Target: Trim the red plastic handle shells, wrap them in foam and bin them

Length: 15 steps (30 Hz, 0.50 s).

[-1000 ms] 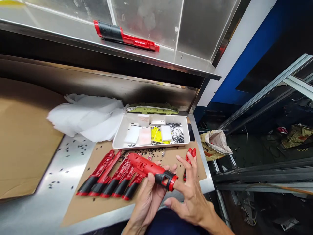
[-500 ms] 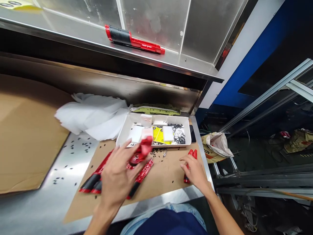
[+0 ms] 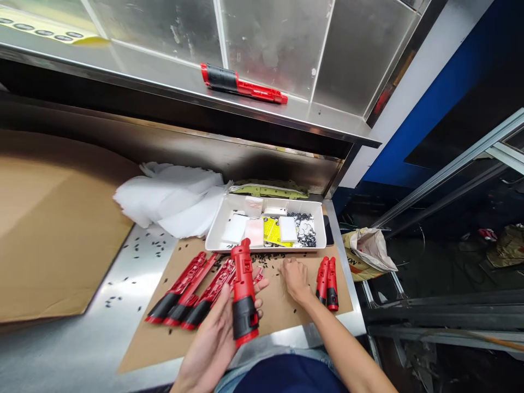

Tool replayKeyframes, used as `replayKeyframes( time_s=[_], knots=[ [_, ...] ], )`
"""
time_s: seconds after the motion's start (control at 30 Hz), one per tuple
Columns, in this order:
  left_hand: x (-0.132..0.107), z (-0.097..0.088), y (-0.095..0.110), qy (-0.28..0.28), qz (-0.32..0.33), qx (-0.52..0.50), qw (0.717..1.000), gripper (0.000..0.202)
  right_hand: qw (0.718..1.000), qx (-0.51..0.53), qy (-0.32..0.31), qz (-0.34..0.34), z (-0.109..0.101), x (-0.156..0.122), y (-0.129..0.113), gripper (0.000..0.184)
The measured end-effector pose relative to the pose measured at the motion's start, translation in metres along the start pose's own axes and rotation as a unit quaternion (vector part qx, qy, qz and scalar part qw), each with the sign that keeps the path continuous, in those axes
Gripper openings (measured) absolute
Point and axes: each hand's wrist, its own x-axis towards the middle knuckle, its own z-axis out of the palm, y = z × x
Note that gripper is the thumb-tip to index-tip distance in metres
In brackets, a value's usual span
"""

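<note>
My left hand (image 3: 215, 341) holds a red and black tool handle (image 3: 244, 292) upright, palm up, with the fingers round its black end. My right hand (image 3: 295, 278) rests knuckles up on the brown cardboard sheet (image 3: 282, 311), fingers curled onto small black parts scattered there; what they pinch is hidden. A row of red and black handle halves (image 3: 192, 289) lies left of my left hand. Two more red pieces (image 3: 328, 281) lie just right of my right hand.
A white tray (image 3: 315, 207) with white pads, yellow labels and small black rings stands behind the cardboard. White cloth (image 3: 172, 196) is heaped at its left. Another red handle (image 3: 241, 84) lies on the steel shelf above. A large cardboard (image 3: 49, 218) lies at the left.
The left hand turned palm up and stood the red handle upright, nearer me. The right hand moved left off the two red pieces to the loose black parts.
</note>
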Motion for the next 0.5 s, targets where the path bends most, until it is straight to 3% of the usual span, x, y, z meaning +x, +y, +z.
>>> replayKeyframes(
  time_s=[0.17, 0.27, 0.33, 0.4, 0.5],
  knots=[
    [-0.004, 0.002, -0.018, -0.013, -0.025, -0.081, 0.996, 0.027, 0.990, 0.130, 0.048, -0.036, -0.037, -0.039, 0.024, 0.019],
    [-0.008, 0.015, -0.023, -0.020, -0.029, -0.063, 0.997, 0.028, 0.970, 0.219, 0.084, -0.058, -0.068, -0.067, 0.030, 0.039],
    [-0.012, 0.023, -0.026, -0.038, -0.039, -0.068, 0.996, 0.027, 0.945, 0.283, 0.138, -0.083, -0.088, -0.088, 0.029, 0.046],
    [-0.017, 0.031, -0.028, -0.049, -0.042, -0.085, 0.994, 0.024, 0.911, 0.341, 0.202, -0.117, -0.106, -0.112, 0.024, 0.037],
    [-0.023, 0.043, -0.029, 0.001, -0.032, -0.079, 0.996, 0.024, 0.863, 0.403, 0.246, -0.180, -0.123, -0.149, 0.008, 0.030]
  ],
)
